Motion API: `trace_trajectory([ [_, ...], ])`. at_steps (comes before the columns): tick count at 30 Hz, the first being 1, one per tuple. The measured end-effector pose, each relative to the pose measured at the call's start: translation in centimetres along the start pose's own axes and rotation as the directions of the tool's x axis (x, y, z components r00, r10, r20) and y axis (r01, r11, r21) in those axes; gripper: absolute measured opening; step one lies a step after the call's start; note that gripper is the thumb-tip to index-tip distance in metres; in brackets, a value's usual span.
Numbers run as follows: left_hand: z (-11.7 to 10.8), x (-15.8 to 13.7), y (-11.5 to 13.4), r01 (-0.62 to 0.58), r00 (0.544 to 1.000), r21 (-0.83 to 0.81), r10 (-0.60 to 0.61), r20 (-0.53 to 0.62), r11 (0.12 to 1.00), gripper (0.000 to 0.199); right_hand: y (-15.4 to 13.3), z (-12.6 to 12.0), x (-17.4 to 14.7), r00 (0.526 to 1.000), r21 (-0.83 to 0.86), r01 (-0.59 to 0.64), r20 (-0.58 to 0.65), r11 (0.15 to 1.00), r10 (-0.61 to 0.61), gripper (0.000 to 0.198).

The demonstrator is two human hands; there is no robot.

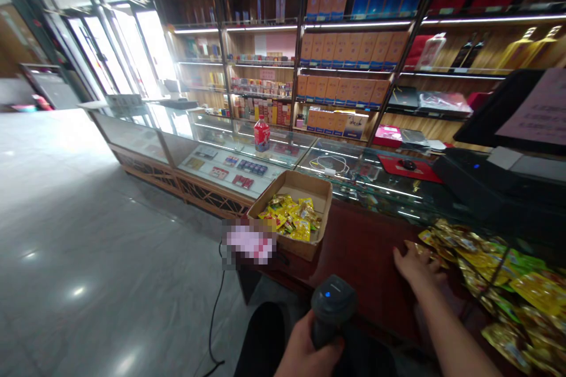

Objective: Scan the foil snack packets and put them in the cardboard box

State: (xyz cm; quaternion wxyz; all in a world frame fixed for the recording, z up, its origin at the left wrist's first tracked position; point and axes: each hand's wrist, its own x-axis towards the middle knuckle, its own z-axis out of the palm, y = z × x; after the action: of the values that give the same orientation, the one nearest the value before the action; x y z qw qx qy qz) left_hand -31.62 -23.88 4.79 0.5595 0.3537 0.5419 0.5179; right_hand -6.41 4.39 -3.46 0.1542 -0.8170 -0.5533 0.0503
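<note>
Packets in gold, yellow and green lie in a heap at the right of the head view, and the right and bottom edges of the frame cut that heap off. We cannot count them, because they overlap, their print is blurred, and a thin dark line crosses in front of some. Our right hand reaches to the heap's near left edge, with its thumb spread to the left and its fingers bent over the desk. A gold packet lies right at those fingers, but the hand's own back hides the underside, so we cannot tell whether they have closed on it or only touch it.

Our left hand is wrapped around the handle of a dark scanner, whose head stands clear above the fist with a blue light showing; the lower handle is hidden by the fingers, and our wrist is cut off below. More yellow packets lie in an open cardboard box beyond the scanner, well apart from our right hand. Beside the box, a pinkish thing is pixelated past making out. A screen behind the heap is cut off at the right, and the writing on its paper is unreadable.
</note>
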Motion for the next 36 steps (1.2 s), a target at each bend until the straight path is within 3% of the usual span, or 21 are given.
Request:
trace_trajectory([
  [2,0.1,-0.1,0.3,-0.005,0.999,0.006,0.005,0.048,1.000,0.020,1.8,0.7,0.0,0.998,-0.046,0.057,0.027,0.997,-0.055,0.066],
  [6,0.5,0.0,0.2,0.018,0.997,0.007,-0.018,0.081,1.000,0.023,2.1,1.1,-3.2,0.964,-0.084,0.252,-0.063,0.964,-0.257,0.060],
  [12,1.7,-0.2,-0.8,0.007,0.999,0.034,-0.008,0.033,0.999,0.026,1.9,1.3,-10.8,0.851,0.041,0.512,-0.163,0.858,-0.500,0.039],
  [14,2.0,-0.3,-0.9,0.006,1.000,0.071,-0.006,0.007,0.997,0.024,1.9,1.2,-11.9,0.850,0.160,0.518,-0.206,0.840,-0.485,0.034],
  [16,2.1,-0.5,-0.8,0.028,0.999,0.083,-0.030,0.014,0.996,0.023,1.6,1.1,-12.0,0.877,0.257,0.459,-0.283,0.851,-0.387,0.033],
  [18,2.3,-0.6,-0.7,0.068,0.997,0.079,-0.070,0.023,0.995,0.027,1.1,1.0,-11.9,0.906,0.266,0.347,-0.345,0.899,-0.247,0.051],
  [21,2.5,-0.8,-0.6,0.093,0.996,0.088,-0.094,0.007,0.992,0.034,0.2,1.0,-11.9,0.944,0.196,0.220,-0.288,0.956,-0.158,0.082],
  [24,2.9,-0.6,-0.3,0.079,0.997,0.104,-0.079,-0.002,0.991,0.038,0.0,1.0,-12.1,0.958,0.223,0.251,-0.194,0.942,-0.210,0.078],
  [26,3.0,-0.4,0.1,0.064,0.998,0.116,-0.064,0.002,0.991,0.039,0.3,1.0,-12.2,0.943,0.320,0.319,-0.200,0.892,-0.265,0.064],
  [28,3.1,-0.2,0.4,0.058,0.998,0.129,-0.061,0.017,0.990,0.040,0.8,1.0,-12.1,0.927,0.486,0.375,-0.224,0.790,-0.302,0.054],
  [32,3.4,-0.1,0.8,0.078,0.995,0.135,-0.085,0.046,0.988,0.043,1.6,0.5,-11.3,0.967,0.812,0.247,-0.171,0.529,-0.189,0.079],
  [34,3.5,-0.1,1.0,0.087,0.995,0.129,-0.093,0.044,0.988,0.043,2.1,0.1,-10.8,0.973,0.838,0.230,-0.185,0.495,-0.139,0.075],
  [36,3.6,-0.2,1.1,0.097,0.994,0.120,-0.103,0.041,0.988,0.042,2.6,-0.3,-10.6,0.942,0.756,0.334,-0.262,0.563,-0.208,0.047],
])
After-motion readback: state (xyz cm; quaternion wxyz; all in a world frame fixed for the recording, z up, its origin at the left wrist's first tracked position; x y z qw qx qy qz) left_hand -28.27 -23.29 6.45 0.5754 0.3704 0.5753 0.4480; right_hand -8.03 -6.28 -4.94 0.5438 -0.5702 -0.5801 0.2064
